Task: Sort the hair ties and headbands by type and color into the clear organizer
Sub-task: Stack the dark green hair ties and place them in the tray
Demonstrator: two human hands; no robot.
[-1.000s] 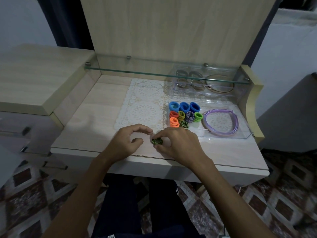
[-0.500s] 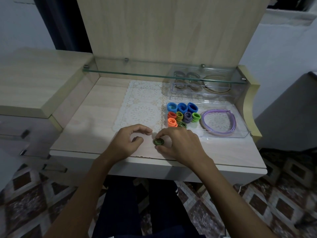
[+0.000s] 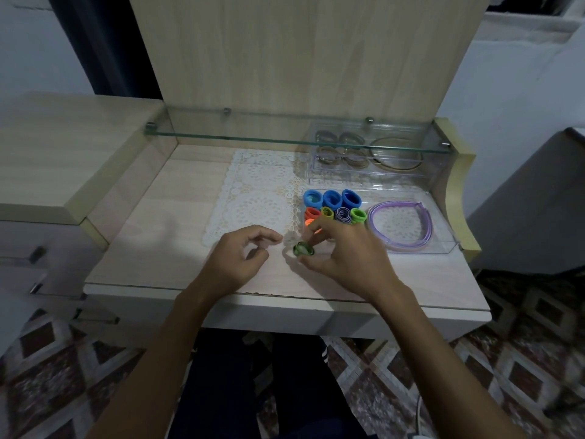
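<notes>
Head view: right hand (image 3: 342,258) pinches a rolled green hair tie (image 3: 303,249), now lifted a little off the bench (image 3: 158,248) and nearer the clear organizer (image 3: 443,245) than a second ago, so I judge it is headed for the green ties (image 3: 358,215); left hand (image 3: 240,258) has let go, its grip loosely curled on nothing. Right fingers cover the organizer's near-left ties, the purple headbands (image 3: 399,245) blur together uncountable, and items under the glass shelf (image 3: 285,137) are hard to make out.
</notes>
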